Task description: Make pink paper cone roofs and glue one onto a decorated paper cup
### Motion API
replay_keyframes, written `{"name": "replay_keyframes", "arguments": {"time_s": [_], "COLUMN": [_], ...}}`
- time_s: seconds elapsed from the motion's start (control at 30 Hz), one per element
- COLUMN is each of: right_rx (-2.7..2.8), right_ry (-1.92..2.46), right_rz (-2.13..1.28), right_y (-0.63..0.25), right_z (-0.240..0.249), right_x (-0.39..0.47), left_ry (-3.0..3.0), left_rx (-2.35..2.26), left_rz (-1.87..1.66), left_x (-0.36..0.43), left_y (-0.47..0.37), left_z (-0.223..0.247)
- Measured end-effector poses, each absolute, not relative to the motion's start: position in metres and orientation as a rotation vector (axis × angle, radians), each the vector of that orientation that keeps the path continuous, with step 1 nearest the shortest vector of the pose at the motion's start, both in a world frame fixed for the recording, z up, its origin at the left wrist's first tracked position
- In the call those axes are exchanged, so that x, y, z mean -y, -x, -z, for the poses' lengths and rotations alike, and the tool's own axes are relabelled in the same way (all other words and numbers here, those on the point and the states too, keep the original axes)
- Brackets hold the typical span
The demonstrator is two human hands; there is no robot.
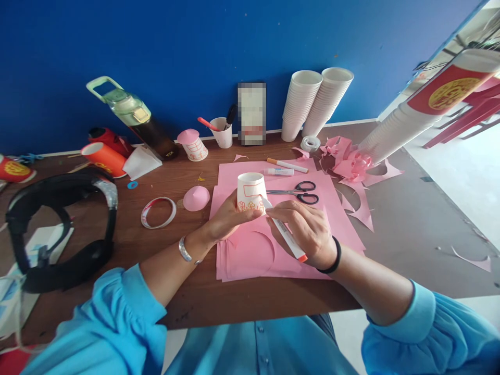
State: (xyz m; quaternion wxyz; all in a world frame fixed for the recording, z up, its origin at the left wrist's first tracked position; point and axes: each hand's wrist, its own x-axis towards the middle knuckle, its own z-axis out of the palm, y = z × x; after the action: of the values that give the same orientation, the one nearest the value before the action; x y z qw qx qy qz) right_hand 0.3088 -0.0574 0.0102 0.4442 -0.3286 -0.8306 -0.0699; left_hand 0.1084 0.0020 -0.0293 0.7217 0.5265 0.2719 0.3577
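My left hand point(230, 216) is closed around a white paper cup point(250, 182), held over pink paper point(250, 260). Red outlines of a rectangle and orange flowers are drawn on the cup's side. In my right hand point(308, 229) is a white marker pen point(288, 239) with a red end, its tip touching or very near the cup's right side. Just behind that hand, black-handled scissors point(300, 192) lie on the paper. A glue stick point(279, 172) and an orange-capped marker point(287, 165) rest farther back. To the left sits a pink paper cone point(196, 198).
A decorated cup with a pink cone top point(192, 146), a pen cup point(222, 133) and stacked white cups point(300, 104) stand by the blue wall. Pink scraps point(351, 161) lie right. A tape roll point(158, 212), a bottle point(144, 125) and a black headband-like strap point(105, 234) are left.
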Motion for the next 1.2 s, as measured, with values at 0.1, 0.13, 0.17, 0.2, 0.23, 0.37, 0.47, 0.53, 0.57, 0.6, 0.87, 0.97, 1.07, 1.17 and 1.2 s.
{"name": "replay_keyframes", "arguments": {"time_s": [0.1,0.13,0.17,0.2,0.23,0.37,0.47,0.53,0.57,0.6,0.87,0.97,1.07,1.17,1.2], "right_rx": [2.054,2.052,2.052,2.051,2.049,2.043,2.038,2.039,2.038,2.037,2.037,2.042,2.027,2.0,2.0], "right_ry": [0.826,0.825,0.823,0.82,0.819,0.826,0.818,0.807,0.807,0.81,0.812,0.812,0.819,0.798,0.777], "right_rz": [0.166,0.162,0.158,0.154,0.149,0.122,0.117,0.117,0.117,0.116,0.114,0.116,0.149,0.218,0.24], "right_y": [-0.309,-0.309,-0.309,-0.31,-0.31,-0.31,-0.31,-0.31,-0.31,-0.31,-0.311,-0.311,-0.31,-0.31,-0.31], "right_z": [-0.009,-0.009,-0.008,-0.008,-0.008,-0.007,-0.007,-0.007,-0.007,-0.007,-0.007,-0.007,-0.008,-0.011,-0.012], "right_x": [0.057,0.057,0.057,0.057,0.057,0.057,0.056,0.056,0.056,0.055,0.055,0.055,0.055,0.056,0.057], "left_ry": [-1.169,-1.168,-1.164,-1.158,-1.151,-1.136,-1.132,-1.127,-1.124,-1.121,-1.093,-1.098,-1.113,-1.144,-1.152], "left_rx": [-0.579,-0.571,-0.566,-0.563,-0.562,-0.547,-0.529,-0.516,-0.51,-0.503,-0.495,-0.472,-0.461,-0.474,-0.487], "left_rz": [-0.789,-0.79,-0.791,-0.791,-0.791,-0.791,-0.783,-0.777,-0.775,-0.775,-0.771,-0.762,-0.768,-0.772,-0.775], "left_x": [-0.002,-0.002,-0.002,-0.002,-0.002,-0.001,-0.001,-0.002,-0.002,-0.002,-0.002,-0.003,-0.003,-0.002,-0.002], "left_y": [-0.109,-0.109,-0.109,-0.109,-0.11,-0.11,-0.11,-0.11,-0.11,-0.11,-0.109,-0.109,-0.11,-0.11,-0.11], "left_z": [0.028,0.028,0.027,0.026,0.025,0.02,0.018,0.018,0.018,0.018,0.019,0.019,0.019,0.021,0.023]}}
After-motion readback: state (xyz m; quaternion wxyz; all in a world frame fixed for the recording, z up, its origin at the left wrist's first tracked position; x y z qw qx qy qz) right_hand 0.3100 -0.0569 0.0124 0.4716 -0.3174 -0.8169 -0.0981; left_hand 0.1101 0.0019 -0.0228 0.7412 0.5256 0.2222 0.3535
